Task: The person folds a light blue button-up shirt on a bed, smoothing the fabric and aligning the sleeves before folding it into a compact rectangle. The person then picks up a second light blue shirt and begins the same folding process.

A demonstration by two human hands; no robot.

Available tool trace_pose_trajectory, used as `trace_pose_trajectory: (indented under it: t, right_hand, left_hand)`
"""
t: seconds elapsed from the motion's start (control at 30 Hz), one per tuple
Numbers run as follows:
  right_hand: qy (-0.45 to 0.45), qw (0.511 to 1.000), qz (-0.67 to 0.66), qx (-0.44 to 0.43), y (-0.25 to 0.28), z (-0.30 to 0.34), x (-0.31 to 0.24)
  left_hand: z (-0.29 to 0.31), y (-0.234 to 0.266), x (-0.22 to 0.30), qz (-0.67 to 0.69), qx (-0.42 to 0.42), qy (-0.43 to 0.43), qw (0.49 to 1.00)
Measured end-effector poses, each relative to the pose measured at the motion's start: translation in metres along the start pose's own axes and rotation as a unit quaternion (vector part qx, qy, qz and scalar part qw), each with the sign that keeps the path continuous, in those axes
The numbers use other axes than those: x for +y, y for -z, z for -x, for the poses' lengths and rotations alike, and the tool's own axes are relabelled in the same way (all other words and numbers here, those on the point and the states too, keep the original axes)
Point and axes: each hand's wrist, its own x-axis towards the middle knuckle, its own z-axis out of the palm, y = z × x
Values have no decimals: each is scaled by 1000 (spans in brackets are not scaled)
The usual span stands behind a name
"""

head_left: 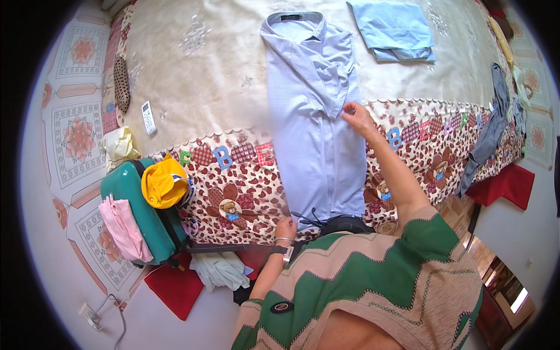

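A light blue checked shirt [303, 137] lies lengthwise in front of me, collar at the far end and hem near my waist. One sleeve is folded slantwise over its upper front. My right hand [359, 119] is at the end of that sleeve, fingers loosely bent and a little apart, with no cloth seen between them. Down at the hem's left corner, my left hand [284, 228] has its fingers closed on the shirt's edge. Dark cords or straps [311, 219] lie across the hem beside it.
A folded blue garment [396, 32] lies at the far right of the bed [216, 111]. To the left are a white remote control [149, 118], a spotted case [121, 84], and a green suitcase [125, 184] bearing a yellow cap [163, 182] and pink cloth [123, 227]. Grey clothing [490, 128] hangs at right.
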Motion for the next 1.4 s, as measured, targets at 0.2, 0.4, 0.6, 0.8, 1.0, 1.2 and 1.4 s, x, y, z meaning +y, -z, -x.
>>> trace_pose_trajectory:
  t: [0.2,0.4,0.6,0.8,1.0,1.2,1.4]
  right_hand:
    - [63,989,66,117,24,-79,-15]
    - [97,978,163,92,14,-123,-26]
    - [109,985,115,72,7,-133,-18]
    - [108,990,37,86,8,-129,-24]
    - [108,989,8,104,5,-129,-15]
    - [-37,924,-346,157,19,-136,-13]
    - [166,964,-41,205,16,-106,-26]
  left_hand:
    - [-18,34,26,-16,-163,89,982]
    - [-169,140,60,-144,-69,-31,987]
    - [-371,199,178,-191,178,-323,910]
    - [-456,179,249,-266,129,-243,924]
    - [-477,195,252,-317,83,-240,913]
    - [-497,225,263,-294,168,-191,921]
    - [-463,185,240,-235,250,-308,887]
